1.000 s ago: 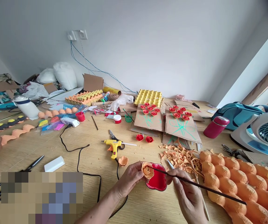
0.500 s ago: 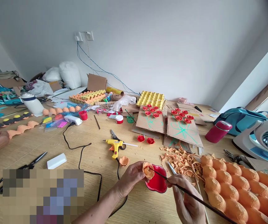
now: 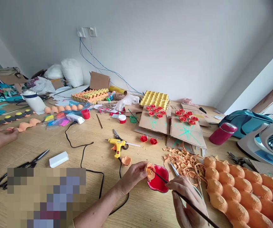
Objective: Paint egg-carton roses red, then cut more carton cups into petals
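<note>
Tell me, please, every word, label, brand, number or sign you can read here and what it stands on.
Nothing is legible.
Yellow glue gun: dark marking on its body, too small to read.
Held brush and orange flower: no lettering visible.

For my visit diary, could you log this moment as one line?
left hand: holds orange flower | right hand: holds thin dark stick, tip at flower | near flower: red dish | farther off: yellow glue gun
</note>
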